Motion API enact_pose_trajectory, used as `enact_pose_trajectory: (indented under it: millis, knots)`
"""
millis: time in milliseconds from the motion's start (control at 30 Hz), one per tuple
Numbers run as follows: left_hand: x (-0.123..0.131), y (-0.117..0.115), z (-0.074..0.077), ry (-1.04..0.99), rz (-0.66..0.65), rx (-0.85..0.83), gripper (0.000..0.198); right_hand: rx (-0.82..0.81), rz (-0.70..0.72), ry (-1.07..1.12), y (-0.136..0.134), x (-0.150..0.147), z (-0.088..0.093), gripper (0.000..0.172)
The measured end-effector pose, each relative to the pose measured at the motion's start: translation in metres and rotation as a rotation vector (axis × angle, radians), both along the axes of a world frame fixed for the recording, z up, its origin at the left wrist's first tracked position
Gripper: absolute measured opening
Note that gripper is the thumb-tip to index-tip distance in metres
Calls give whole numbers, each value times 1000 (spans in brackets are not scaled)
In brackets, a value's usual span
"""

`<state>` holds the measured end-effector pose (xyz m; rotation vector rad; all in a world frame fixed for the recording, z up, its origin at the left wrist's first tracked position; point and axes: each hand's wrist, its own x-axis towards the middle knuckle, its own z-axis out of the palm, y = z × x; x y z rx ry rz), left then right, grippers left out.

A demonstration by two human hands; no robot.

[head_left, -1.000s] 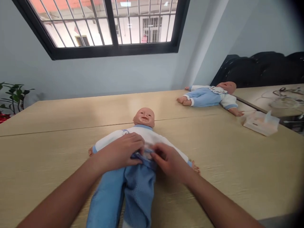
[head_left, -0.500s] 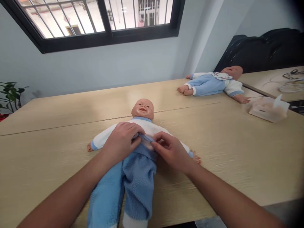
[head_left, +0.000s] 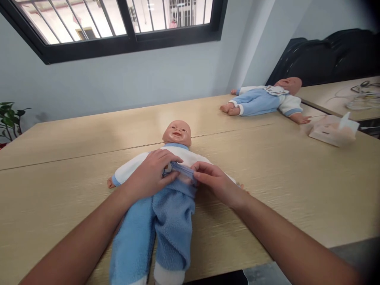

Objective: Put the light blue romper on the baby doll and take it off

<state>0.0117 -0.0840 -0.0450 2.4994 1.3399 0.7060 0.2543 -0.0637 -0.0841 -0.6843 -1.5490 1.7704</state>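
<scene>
Now the baby doll [head_left: 175, 158] lies face up at the near middle of the wooden table [head_left: 59, 190]. Left hand [head_left: 151, 174] and right hand [head_left: 215, 182] each pinch the waistband [head_left: 181, 171] of its blue trousers [head_left: 160, 225]. Far right lies a second doll [head_left: 264, 101], near a tissue pack [head_left: 331, 130].

Two dolls, near [head_left: 166, 190] and far [head_left: 264, 101], one tissue box [head_left: 331, 132], one plant [head_left: 8, 120], two hands [head_left: 151, 174].

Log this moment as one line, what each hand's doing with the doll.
left hand: gripping trouser waistband | right hand: pinching waistband | baby doll: face-up on table | second doll: far right, untouched
</scene>
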Motion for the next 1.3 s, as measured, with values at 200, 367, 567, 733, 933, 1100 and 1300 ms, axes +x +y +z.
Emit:
enact_pose_trajectory:
  millis: [200,367,567,733,933,1100,1300]
  knots:
    - [1,-4,6,-67,48,-63,30,141,-82,-124,-3,1,6,22]
    - [2,-2,10,-95,151,-48,12,578,-306,-370,-10,-2,8,8]
    - [2,0,5,-100,199,36,15,1013,-439,-538,-6,-4,2,8]
    - [0,0,2,-144,201,174,15,938,-291,-911,1,40,5,41]
    - [-1,3,-2,-106,167,262,19,656,-181,-990,-16,100,7,46]
    - [-1,5,-7,-127,152,289,18,465,-453,-696,-12,114,10,49]
    - [-3,2,-10,-161,121,338,15,557,-689,-278,14,47,36,84]
